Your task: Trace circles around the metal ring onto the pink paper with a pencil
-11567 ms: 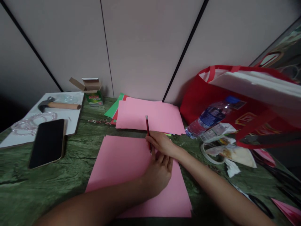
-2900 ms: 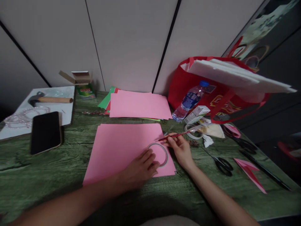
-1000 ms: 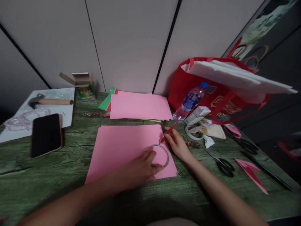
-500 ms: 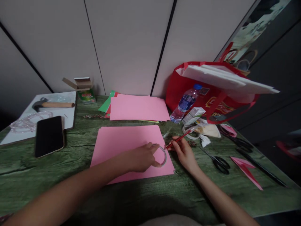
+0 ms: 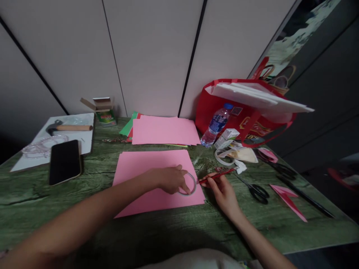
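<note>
On a stack of pink paper sheets (image 5: 146, 160) lies a thin grey ring (image 5: 195, 183), near the sheets' right edge. My left hand (image 5: 174, 180) presses the ring down, thumb and forefinger spread across its left part. In my right hand (image 5: 223, 192) is a red pencil (image 5: 224, 173), pinched between the fingers. Its tip points left and is close to the ring's right side; whether it touches the paper I cannot tell. The right hand rests just off the sheets' right edge, on the green table (image 5: 179, 231).
More pink paper (image 5: 165, 130) lies behind. A water bottle (image 5: 217, 125) and a red bag (image 5: 202, 108) stand back right. Scissors (image 5: 259, 193), a tape roll (image 5: 218, 158) and folded pink paper (image 5: 290, 203) lie right; a phone (image 5: 66, 162), a hammer (image 5: 73, 127) and a small box (image 5: 106, 116) left.
The pencil now lies flatter, with its rear end lower and its tip farther down the ring's right side. My left fingers stay on the ring. The camera view has shifted slightly.
</note>
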`<action>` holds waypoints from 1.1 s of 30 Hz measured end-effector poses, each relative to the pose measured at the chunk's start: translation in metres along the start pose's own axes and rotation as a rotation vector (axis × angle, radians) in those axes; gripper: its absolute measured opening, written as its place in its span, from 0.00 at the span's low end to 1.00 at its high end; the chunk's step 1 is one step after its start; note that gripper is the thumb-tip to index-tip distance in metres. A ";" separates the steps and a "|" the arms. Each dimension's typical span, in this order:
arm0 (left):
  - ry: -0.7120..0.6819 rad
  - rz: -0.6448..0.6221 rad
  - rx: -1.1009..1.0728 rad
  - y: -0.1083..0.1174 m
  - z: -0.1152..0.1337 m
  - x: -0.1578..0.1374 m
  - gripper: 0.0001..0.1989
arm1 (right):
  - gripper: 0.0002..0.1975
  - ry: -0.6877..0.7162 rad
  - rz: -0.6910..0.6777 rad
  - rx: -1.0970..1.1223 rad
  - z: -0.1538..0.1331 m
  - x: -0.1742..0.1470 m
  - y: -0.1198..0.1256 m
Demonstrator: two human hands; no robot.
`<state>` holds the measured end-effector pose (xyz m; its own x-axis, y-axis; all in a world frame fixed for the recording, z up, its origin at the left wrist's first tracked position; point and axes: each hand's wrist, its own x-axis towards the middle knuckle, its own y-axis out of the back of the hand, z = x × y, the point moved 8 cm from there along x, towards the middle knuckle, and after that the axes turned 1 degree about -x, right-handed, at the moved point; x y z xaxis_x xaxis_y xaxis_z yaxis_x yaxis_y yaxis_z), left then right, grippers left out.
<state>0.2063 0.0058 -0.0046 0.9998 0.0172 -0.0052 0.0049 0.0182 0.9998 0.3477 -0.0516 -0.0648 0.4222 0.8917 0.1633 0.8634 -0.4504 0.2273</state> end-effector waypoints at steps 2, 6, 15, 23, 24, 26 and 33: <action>-0.094 -0.090 -0.049 0.000 0.008 0.000 0.20 | 0.16 0.013 0.015 -0.021 -0.004 -0.003 0.003; -0.055 -0.039 -0.076 0.003 0.006 0.001 0.21 | 0.17 0.038 0.104 -0.063 -0.013 -0.008 0.013; 0.034 -0.041 -0.029 -0.004 0.001 0.015 0.19 | 0.18 0.001 0.067 -0.086 -0.010 -0.014 0.016; 0.047 -0.070 -0.003 -0.008 0.000 0.021 0.16 | 0.19 0.046 0.066 -0.211 -0.012 -0.018 0.015; 0.039 -0.047 -0.007 -0.007 0.000 0.020 0.13 | 0.19 0.048 0.060 -0.217 -0.011 -0.018 0.014; 0.037 -0.009 -0.013 -0.005 0.001 0.019 0.10 | 0.19 0.051 0.049 -0.226 -0.010 -0.019 0.012; 0.059 -0.009 0.003 0.001 0.006 0.020 0.10 | 0.17 0.076 0.019 -0.280 -0.012 -0.028 0.011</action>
<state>0.2266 0.0005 -0.0037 0.9970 0.0760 -0.0148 0.0137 0.0154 0.9998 0.3419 -0.0823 -0.0554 0.4070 0.8816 0.2391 0.7410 -0.4717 0.4780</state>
